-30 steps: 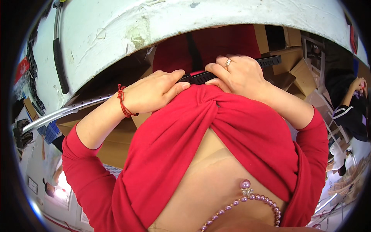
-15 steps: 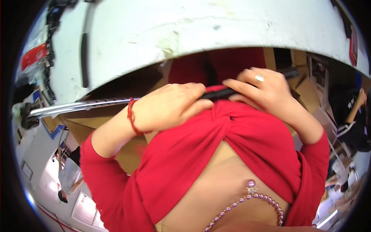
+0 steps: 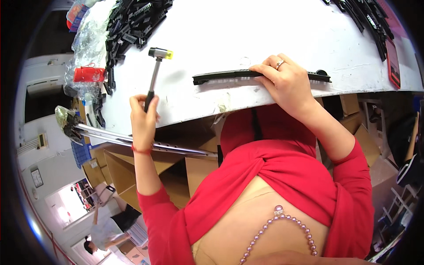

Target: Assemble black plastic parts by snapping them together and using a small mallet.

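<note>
My left hand (image 3: 143,118) grips the dark handle of a small mallet (image 3: 155,73), lifted at the table's front edge. Its head has one black face and one yellow face, and it points away from me. A long, narrow black plastic strip (image 3: 227,75) with a row of teeth along its near side lies across the white table (image 3: 212,37). Over the right half of this strip, my right hand (image 3: 287,84) pinches it between thumb and fingers. A round knob shows near the strip's right end, and my fingers cover part of its middle.
Small black parts (image 3: 130,33) are heaped at the far left, beside clear plastic film (image 3: 86,44) and a red packet (image 3: 89,74). More long black strips (image 3: 366,22) and a red-edged phone (image 3: 392,64) lie at right. Cardboard boxes (image 3: 128,176) and metal rails (image 3: 132,137) are below the table edge.
Both hands have risen from my lap to the table. The black strip, held in both hands before, now lies on the table under my right hand. My left hand has taken the mallet.
</note>
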Motion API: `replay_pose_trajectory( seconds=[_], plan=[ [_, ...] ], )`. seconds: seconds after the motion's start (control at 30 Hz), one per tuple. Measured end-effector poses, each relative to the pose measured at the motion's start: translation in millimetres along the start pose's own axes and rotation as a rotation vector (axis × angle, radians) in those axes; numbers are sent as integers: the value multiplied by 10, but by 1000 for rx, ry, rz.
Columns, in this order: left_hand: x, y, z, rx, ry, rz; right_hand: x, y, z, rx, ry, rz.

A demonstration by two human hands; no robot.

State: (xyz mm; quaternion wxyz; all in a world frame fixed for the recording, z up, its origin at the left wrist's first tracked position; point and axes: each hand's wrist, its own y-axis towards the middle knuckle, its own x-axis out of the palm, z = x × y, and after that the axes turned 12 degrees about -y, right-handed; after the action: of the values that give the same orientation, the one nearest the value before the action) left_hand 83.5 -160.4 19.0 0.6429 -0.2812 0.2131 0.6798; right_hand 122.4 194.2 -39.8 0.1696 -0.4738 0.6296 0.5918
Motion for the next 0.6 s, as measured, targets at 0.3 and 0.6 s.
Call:
replay_pose_trajectory(
  seconds=[0.3,0.6],
  plan=[
    [642,-458,323,942,239,260,92,120,117,-36,-12,-29],
    [335,-503,356,712,182,187,132,281,-14,-76,62,-29]
  ],
)
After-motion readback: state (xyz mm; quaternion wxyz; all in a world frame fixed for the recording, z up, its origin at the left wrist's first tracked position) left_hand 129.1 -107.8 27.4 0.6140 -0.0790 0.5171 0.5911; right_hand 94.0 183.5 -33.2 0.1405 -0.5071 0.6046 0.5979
